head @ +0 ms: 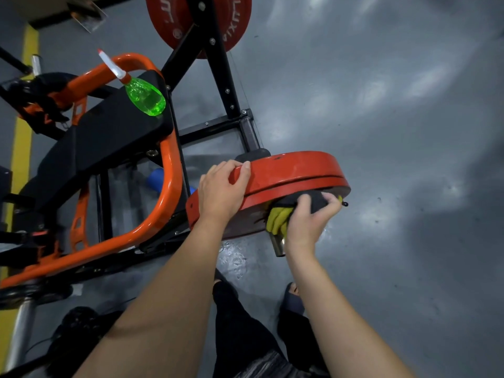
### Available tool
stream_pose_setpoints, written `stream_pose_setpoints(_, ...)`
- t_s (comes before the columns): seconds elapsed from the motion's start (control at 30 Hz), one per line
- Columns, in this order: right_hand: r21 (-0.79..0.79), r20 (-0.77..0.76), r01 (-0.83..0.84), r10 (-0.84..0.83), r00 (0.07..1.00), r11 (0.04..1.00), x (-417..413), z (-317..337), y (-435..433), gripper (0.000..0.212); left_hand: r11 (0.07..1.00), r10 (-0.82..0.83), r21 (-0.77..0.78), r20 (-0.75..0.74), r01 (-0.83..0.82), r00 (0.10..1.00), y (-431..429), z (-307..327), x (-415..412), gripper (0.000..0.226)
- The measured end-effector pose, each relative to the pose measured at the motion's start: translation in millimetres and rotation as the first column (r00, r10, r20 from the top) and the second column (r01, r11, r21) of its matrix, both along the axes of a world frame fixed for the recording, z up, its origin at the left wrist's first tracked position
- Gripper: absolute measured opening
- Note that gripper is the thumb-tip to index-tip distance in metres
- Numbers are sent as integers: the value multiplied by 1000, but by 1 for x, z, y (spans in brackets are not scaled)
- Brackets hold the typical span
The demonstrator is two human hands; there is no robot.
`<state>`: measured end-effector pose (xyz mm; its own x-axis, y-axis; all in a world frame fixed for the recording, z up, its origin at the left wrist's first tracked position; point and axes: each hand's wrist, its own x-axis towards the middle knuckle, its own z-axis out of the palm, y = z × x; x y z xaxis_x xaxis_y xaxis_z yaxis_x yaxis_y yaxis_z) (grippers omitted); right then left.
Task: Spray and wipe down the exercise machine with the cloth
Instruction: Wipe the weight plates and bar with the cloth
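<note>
The exercise machine has an orange tube frame (169, 170) and a black padded seat (109, 137). A red weight plate (300, 170) hangs on its near sleeve. My left hand (221, 190) grips the plate's rim. My right hand (308, 216) presses a grey and yellow cloth (278, 218) against the plate's near face, just above the steel sleeve end (278, 245). A green spray bottle (144, 98) with a white and red nozzle lies on the seat pad, away from both hands.
A second red plate (169, 25) hangs at the top on black struts (218, 72). The floor (395, 118) is shiny grey, with a yellow line (20, 148) at left. My legs and sandalled feet (293, 298) stand below the plate. A blue object (155, 178) lies under the frame.
</note>
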<state>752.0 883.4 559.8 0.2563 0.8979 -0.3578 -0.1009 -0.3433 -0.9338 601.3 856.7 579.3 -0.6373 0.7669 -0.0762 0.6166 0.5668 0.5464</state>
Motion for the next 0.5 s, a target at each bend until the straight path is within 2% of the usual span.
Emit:
stream_pose_setpoints(0.07,5,18,-117,117,993,993,-12,-6,-20,37,1000,3,21,24,-4,1000,-4,0,-3,41)
stream_pose_setpoints(0.17,-140,-3,-357,360,933,924,-18,-27,-39,32,999,1,51,64,-4,998,-11,-1,-8,49)
stream_pose_setpoints(0.23,-224,-47,-438,440,897,870,-17,-37,-41,30,997,9,75,91,-16,996,-17,-6,-14,51)
stream_pose_setpoints(0.3,-233,-76,-394,387,919,889,-12,-40,-30,28,995,15,95,122,-26,992,-22,-13,-21,47)
stream_pose_setpoints(0.4,-206,-83,-171,156,984,963,6,-40,1,25,989,15,145,164,-39,986,-32,-26,-31,42)
stream_pose_setpoints(0.5,-153,-45,-32,26,999,988,26,-37,32,30,979,23,195,206,-65,978,-45,-36,-40,38)
